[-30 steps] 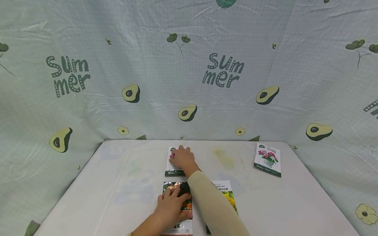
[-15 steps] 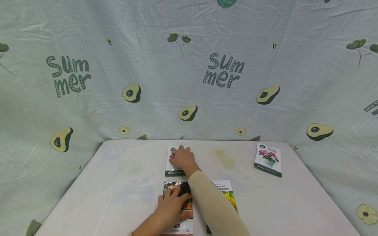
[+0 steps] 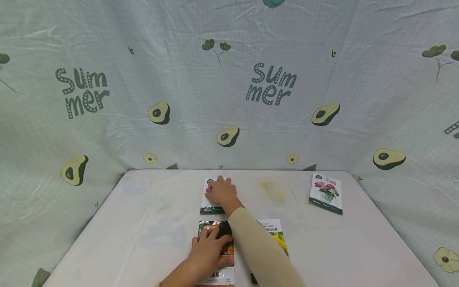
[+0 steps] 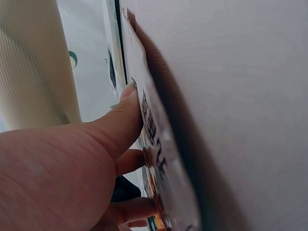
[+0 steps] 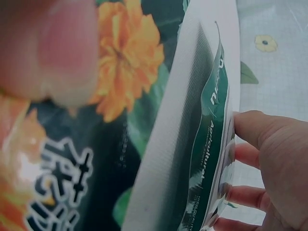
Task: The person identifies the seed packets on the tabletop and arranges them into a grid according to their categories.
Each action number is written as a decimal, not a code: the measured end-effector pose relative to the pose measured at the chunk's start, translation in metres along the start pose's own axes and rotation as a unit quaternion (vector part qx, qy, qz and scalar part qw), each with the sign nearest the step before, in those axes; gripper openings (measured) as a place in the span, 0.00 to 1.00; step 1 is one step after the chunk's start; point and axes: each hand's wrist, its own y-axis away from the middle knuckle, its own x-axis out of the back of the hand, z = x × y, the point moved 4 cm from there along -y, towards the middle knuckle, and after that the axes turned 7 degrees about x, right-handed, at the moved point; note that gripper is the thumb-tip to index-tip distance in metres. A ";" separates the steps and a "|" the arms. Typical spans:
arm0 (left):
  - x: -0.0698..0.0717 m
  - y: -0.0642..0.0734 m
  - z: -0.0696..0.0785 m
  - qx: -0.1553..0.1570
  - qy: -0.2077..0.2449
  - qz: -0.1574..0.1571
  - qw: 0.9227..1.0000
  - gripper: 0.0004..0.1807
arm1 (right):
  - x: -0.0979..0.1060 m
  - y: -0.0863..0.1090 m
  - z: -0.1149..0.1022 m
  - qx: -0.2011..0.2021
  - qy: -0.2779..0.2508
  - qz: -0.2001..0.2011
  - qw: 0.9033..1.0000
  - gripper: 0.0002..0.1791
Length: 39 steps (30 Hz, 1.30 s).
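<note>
An orange-flowered seed packet lies at the front middle of the table. My left hand rests on it, fingers spread across the flower picture. In the left wrist view its thumb and fingertips touch the face of the packet, whose near edge curls off the table. Farther back, my right hand rests on a white seed packet with a green band. The right wrist view shows that hand's fingertips touching the packet, its banded end raised. Part of both packets is hidden under the hands.
Right of the orange-flowered packet lies a seed packet with yellow flowers, partly covered by the right sleeve. Another white packet with pink flowers lies at the back right. A printed cloth hangs behind the white table.
</note>
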 end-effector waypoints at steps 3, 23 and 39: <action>0.000 0.000 -0.001 0.002 0.001 -0.002 1.000 0.33 | 0.001 0.000 -0.001 -0.001 -0.001 0.001 1.000 0.28; -0.003 0.000 0.000 -0.001 -0.015 0.008 1.000 0.32 | 0.016 0.010 0.012 0.012 -0.056 0.043 0.997 0.28; -0.003 -0.001 -0.002 0.024 -0.010 0.000 1.000 0.34 | 0.040 0.029 0.050 0.031 -0.219 0.148 0.964 0.23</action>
